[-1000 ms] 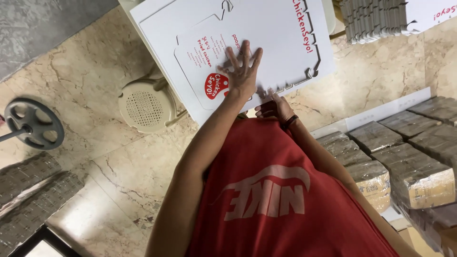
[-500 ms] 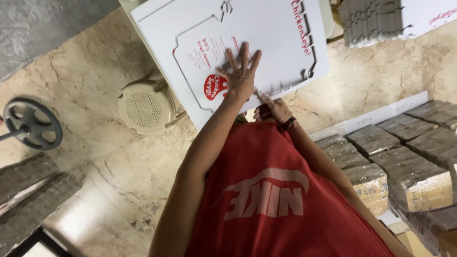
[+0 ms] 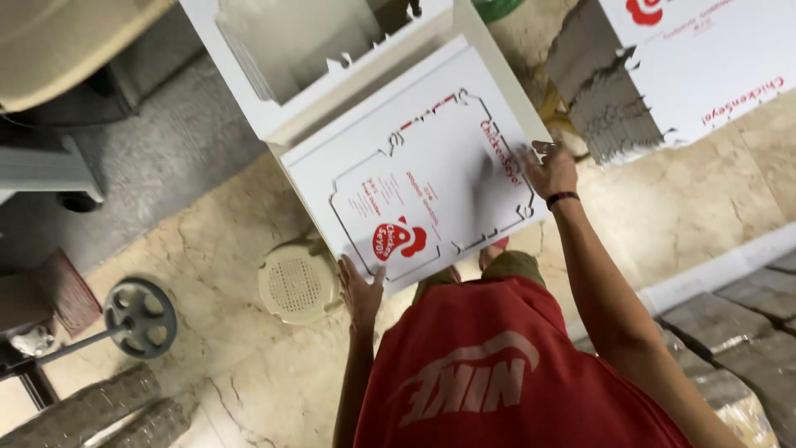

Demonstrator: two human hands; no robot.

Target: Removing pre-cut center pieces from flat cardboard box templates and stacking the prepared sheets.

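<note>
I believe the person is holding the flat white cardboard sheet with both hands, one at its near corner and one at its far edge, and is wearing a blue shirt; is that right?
Not quite: the shirt is red, not blue. The rest holds. In the head view the left hand grips the near corner of the flat white cardboard sheet and the right hand, with a dark band at the wrist, rests on its far edge.

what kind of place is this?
Probably a packaging or box-making workshop: both hands grip a flat die-cut white box sheet, a stack of similar sheets sits nearby, and wrapped bundles lie on the marble floor.
</note>
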